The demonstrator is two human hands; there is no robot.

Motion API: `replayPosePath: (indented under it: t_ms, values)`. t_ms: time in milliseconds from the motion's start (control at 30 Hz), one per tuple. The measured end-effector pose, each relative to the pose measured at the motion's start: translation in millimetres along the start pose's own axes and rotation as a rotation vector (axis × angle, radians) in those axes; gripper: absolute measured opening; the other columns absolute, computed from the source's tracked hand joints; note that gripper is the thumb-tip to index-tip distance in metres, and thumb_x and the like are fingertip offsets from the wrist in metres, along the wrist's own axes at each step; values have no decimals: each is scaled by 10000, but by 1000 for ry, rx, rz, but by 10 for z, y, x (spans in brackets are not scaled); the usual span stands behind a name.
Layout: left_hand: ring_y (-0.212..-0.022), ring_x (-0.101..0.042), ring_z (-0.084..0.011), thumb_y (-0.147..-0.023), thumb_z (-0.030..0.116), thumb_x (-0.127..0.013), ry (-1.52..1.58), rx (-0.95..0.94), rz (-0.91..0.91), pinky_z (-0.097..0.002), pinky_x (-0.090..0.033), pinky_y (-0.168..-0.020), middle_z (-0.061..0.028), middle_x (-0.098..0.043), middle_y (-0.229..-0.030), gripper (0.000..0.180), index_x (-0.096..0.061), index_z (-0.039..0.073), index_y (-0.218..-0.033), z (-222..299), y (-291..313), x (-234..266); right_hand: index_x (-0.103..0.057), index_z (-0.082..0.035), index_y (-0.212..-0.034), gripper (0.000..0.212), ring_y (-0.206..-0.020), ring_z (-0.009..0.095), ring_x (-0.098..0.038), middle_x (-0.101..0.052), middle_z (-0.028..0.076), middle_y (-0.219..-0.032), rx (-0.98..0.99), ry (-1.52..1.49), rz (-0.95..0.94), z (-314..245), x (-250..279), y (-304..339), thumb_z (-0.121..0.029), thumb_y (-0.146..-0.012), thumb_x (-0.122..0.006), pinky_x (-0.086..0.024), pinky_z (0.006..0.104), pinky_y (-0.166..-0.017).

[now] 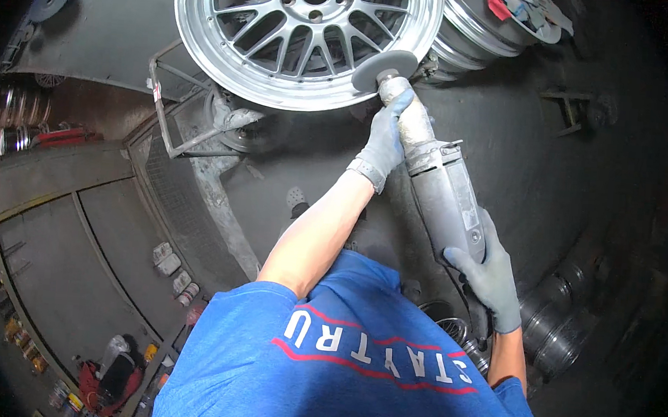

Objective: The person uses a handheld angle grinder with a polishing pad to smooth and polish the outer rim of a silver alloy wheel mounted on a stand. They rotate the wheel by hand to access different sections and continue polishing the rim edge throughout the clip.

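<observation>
Gripping the angle grinder (445,193), the left hand (385,138) closes around its neck, the right hand (493,275) around its rear. Beyond both hands, its grey disc (383,66) overlaps the lower-right edge of the multi-spoke wheel rim (328,10); dark floor (501,139) extends rightward.

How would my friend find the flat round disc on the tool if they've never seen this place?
Start at the big, silver spoked wheel at the top, then look toward its lower right edge. There, on the front end of the long, grey power tool, is the grey disc. It's smaller, flat and dull, with no spokes, unlike the shiny wheel beside it.
</observation>
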State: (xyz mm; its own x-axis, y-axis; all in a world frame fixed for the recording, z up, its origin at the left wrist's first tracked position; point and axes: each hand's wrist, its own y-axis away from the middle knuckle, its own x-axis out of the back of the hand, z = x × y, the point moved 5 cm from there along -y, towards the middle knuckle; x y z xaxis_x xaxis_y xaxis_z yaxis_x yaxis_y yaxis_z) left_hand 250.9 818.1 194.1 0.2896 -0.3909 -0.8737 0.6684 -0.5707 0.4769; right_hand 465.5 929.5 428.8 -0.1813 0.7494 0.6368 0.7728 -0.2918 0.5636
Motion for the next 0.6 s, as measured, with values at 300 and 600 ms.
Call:
replayPosePath:
  t_ms: [300, 600]
  values:
    - [-919, -762, -328, -1026, 387, -769, -58, -111, 124, -487, -659, -838, -173, -743, -1040, 472, -642, -23, -1221, 363, 634, 458, -418, -31, -1669, 1019, -1330, 408, -704, -716, 311, -1396, 22, -26, -124, -30, -423, 129, -473, -878, -883, -534, 442, -1143]
    - [-906, -757, -294, -1032, 347, -771, -335, -374, 256, -459, -666, -779, -149, -730, -1059, 413, -599, 44, -1253, 1090, 1313, 578, -397, -79, -1687, 979, -1411, 422, -642, -669, 274, -1492, 145, -199, -304, 72, -1019, -148, -393, -897, -882, -522, 469, -1161]
